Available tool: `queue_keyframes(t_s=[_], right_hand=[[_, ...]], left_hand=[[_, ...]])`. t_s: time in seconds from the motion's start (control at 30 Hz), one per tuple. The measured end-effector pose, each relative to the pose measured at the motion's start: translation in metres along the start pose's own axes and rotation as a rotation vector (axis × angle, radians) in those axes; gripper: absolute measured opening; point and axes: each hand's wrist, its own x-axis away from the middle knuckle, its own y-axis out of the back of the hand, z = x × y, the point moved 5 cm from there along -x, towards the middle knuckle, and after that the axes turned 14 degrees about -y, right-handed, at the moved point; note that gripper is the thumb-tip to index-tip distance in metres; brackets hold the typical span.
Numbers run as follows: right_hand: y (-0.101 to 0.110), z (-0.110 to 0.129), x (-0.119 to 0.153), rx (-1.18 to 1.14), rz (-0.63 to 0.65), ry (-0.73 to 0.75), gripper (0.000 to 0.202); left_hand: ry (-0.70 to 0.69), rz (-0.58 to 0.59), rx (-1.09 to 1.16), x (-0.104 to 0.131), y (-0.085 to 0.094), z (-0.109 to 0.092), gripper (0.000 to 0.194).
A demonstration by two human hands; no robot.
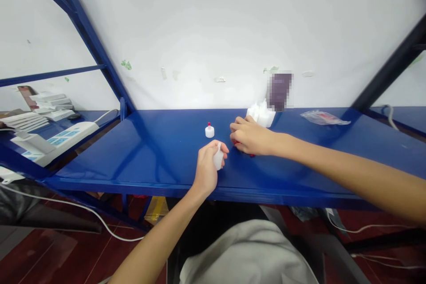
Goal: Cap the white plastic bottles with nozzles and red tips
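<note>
My left hand (209, 164) is wrapped around a small white plastic bottle (218, 158), its narrow tip pointing up, just above the front part of the table. To its right, my right hand (251, 136) bends its fingers down onto small red caps (236, 142) on the tabletop; the palm and fingers hide most of them. Another white bottle with a red cap (209, 131) stands upright beyond my left hand. Behind my right hand is a cluster of white bottles (264, 115), partly covered by the hand.
The blue metal table (159, 142) meets a white wall. A clear plastic bag (324, 117) with something red in it lies at the right. A dark blurred-out item (280, 91) leans by the wall. Blue frame posts rise on both sides; a power strip (69, 137) sits left.
</note>
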Motion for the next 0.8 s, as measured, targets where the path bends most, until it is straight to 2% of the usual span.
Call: queue_keyframes(t_s=[0.07, 0.17, 0.27, 0.33, 0.8], right_hand=[[0.006, 0.001, 0.000, -0.108, -0.024, -0.008, 0.012], [0.023, -0.001, 0.002, -0.505, -0.066, -0.085, 0.009], [0.036, 0.002, 0.009, -0.942, -0.015, -0.136, 0.014], [0.041, 0.008, 0.013, -1.087, 0.026, -0.114, 0.014], [0.046, 0.028, 0.023, -1.157, 0.124, 0.006, 0.005]], left_hand=[[-0.014, -0.014, 0.022, 0.001, 0.000, -0.001, 0.029], [-0.065, -0.003, 0.084, 0.002, -0.001, -0.005, 0.033], [-0.079, 0.024, 0.115, 0.004, -0.002, -0.006, 0.036], [-0.078, 0.032, 0.101, 0.005, -0.001, -0.005, 0.037], [-0.082, 0.028, 0.108, 0.005, 0.000, -0.001, 0.041]])
